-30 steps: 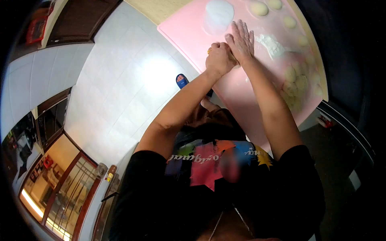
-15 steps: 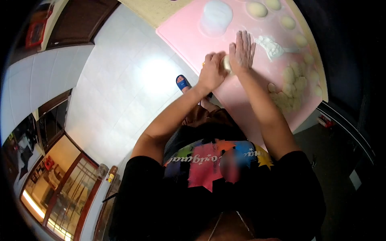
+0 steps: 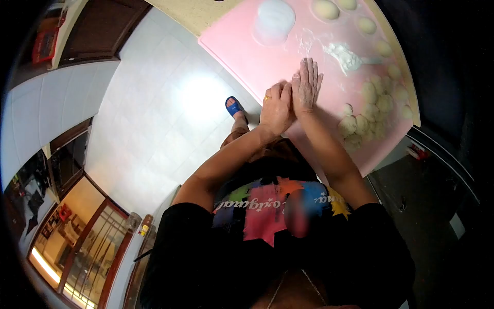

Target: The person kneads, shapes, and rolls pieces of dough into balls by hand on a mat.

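Note:
My left hand (image 3: 278, 109) is curled at the near edge of the pink mat (image 3: 242, 44), a ring on one finger. Against it lies my right hand (image 3: 307, 86), flat and floury, its fingers stretched out. The dough piece seen between them a moment before is now hidden by the fingers. Past my right fingertips is a heap of white flour (image 3: 346, 57). Right of my right forearm lies a cluster of small dough pieces (image 3: 368, 111), several of them touching or overlapping.
Larger round dough balls (image 3: 325, 9) line the far right side of the mat. A whitish translucent round item (image 3: 275, 19) sits at the mat's far left. Below is a pale tiled floor (image 3: 154, 87), with my foot in a blue slipper (image 3: 233, 106).
Both hands have come closer to my body, toward the mat's near edge. The dough between them has gone out of sight. My right hand stays flat.

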The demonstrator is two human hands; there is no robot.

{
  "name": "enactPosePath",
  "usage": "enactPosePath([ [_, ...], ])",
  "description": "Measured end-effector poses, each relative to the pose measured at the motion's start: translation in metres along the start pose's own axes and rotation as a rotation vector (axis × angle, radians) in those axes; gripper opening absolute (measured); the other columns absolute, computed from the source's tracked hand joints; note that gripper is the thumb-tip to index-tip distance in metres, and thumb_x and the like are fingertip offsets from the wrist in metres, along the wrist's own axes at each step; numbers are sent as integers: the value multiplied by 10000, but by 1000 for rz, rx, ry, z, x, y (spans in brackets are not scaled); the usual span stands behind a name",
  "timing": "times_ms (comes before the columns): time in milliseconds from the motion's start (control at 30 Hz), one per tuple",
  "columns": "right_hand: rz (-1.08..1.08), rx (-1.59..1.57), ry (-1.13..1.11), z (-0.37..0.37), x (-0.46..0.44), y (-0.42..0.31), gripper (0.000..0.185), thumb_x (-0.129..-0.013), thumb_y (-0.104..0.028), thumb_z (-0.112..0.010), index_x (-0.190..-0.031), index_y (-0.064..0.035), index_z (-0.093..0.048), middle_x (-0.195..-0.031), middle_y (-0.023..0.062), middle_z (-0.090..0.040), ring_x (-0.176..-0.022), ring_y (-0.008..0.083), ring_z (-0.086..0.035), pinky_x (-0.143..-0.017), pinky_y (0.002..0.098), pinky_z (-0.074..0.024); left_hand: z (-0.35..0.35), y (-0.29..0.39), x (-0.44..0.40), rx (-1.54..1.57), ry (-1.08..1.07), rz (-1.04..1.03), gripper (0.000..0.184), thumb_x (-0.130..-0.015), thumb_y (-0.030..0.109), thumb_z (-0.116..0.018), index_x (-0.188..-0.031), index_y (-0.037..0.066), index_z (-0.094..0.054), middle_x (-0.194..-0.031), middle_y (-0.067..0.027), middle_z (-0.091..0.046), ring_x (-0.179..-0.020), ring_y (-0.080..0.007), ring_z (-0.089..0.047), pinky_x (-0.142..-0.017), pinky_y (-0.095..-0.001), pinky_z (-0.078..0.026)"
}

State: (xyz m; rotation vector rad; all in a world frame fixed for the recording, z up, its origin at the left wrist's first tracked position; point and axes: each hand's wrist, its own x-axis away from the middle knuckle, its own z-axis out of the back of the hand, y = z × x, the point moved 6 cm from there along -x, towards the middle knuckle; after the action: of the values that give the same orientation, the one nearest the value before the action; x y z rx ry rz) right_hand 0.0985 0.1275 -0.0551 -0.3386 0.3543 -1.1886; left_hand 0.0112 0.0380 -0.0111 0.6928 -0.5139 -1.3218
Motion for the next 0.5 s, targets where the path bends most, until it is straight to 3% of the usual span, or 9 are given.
enactPosePath([
  [33,-3,-3,0,1,-7,1,562,-1037,-347,-380,-1526,-71,-364,-1610,159,-305,-1506,328,-237,-1222,534,-121,6,-3,-4,-3,-3,-1,777,-728,155,-787,-1405,-10,-444,-1342,-266,-495,-1204,-406,-502,-1017,-460,-453],
  [100,90,54,-3,6,-37,-3,582,-1009,-346,-433,-1517,-67,-377,-1605,156,-315,-1506,321,-239,-1220,539,-124,13,-13,-21,291,-126,122,764,-746,183,-788,-1404,-7,-449,-1359,-272,-486,-1243,-413,-482,-1053,-468,-435],
  [167,99,48,22,3,-60,2,590,-998,-354,-447,-1508,-63,-388,-1599,155,-324,-1503,314,-247,-1218,538,-130,15,-17,-45,275,-58,87,713,-762,193,-782,-1377,-7,-481,-1323,-261,-528,-1250,-423,-483,-1076,-479,-425],
  [267,226,57,-23,-1,-93,0,608,-1000,-392,-430,-1503,-54,-386,-1608,158,-298,-1510,305,-223,-1220,531,-122,14,-19,-75,149,-120,182,595,-752,190,-780,-1280,23,-563,-1220,-214,-613,-1205,-397,-520,-1043,-482,-452],
  [367,291,158,-123,-9,-101,-7,607,-1008,-403,-419,-1510,-64,-380,-1607,163,-296,-1507,310,-228,-1218,530,-130,2,-24,-85,139,-180,322,560,-746,193,-784,-1244,37,-580,-1187,-216,-614,-1172,-393,-531,-1000,-481,-476],
  [433,328,128,-111,-17,-93,2,590,-1023,-396,-411,-1523,-85,-366,-1597,183,-307,-1495,328,-256,-1205,542,-173,4,-14,-72,138,-145,296,550,-743,184,-782,-1223,16,-573,-1184,-216,-603,-1140,-405,-536,-957,-483,-496],
  [500,71,-729,-160,8,-63,-5,570,-1035,-361,-405,-1532,-86,-352,-1597,199,-302,-1487,344,-274,-1197,548,-205,9,2,-47,80,-63,218,617,-703,120,-775,-1266,30,-540,-1274,-209,-527,-1152,-409,-545,-966,-469,-489],
])
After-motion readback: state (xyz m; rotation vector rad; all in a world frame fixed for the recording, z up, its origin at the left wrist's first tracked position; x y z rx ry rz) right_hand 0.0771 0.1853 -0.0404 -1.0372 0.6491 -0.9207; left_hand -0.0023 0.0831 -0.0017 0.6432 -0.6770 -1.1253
